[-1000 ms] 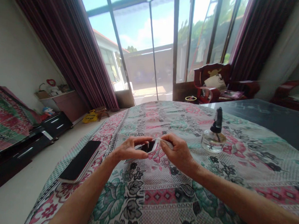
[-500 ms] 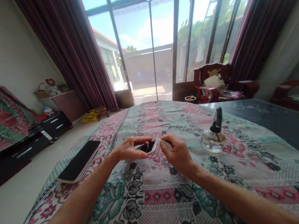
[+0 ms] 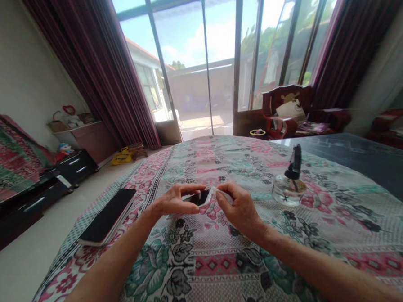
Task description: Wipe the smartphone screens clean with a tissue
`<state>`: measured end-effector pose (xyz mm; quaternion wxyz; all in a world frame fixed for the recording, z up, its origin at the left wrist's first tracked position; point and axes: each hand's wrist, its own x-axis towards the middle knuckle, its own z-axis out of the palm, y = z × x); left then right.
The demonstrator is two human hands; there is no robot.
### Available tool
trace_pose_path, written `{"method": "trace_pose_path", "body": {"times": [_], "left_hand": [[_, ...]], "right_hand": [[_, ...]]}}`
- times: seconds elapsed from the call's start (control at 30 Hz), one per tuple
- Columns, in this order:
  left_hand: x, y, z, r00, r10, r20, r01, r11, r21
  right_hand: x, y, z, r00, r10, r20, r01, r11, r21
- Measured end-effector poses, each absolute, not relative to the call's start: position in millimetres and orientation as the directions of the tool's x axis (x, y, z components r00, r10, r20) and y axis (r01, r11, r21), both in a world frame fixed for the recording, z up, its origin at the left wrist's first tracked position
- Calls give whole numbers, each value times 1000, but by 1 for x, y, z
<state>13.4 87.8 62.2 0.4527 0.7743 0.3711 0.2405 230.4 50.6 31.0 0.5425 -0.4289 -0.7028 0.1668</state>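
Note:
My left hand grips a smartphone by its long edges, thumb on the near side and fingers on the far side. The phone has a dark screen and a pale rim, and lies just above the tablecloth. Pinched in my right hand is a white cloth, pressed against the phone's right end. Most of the cloth is hidden by the fingers. To the right stands a clear spray bottle with a black pump top, upright and apart from both hands.
A black-covered notebook lies left of my left forearm, near the table edge. The floral tablecloth covers the round table. Beyond are a dark glossy table at right, a carved wooden chair, and tall glass doors.
Both hands keep their hold on the phone and the cloth, with almost no movement. The whole view has shifted very slightly.

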Motion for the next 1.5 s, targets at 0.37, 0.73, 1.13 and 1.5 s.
{"method": "trace_pose_path", "body": {"times": [0.37,0.73,1.13,1.5], "left_hand": [[13,89,61,599,800,39,373,-322,870],[11,89,62,594,804,39,342,-295,892],[10,90,61,607,793,46,350,-319,881],[21,85,64,615,788,28,505,-421,753]], "right_hand": [[230,52,32,-36,787,616,420,571,-705],[222,37,39,-98,753,651,369,635,-679],[222,38,36,-100,771,629,369,615,-696],[243,72,29,-61,851,521,572,458,-681]]}}
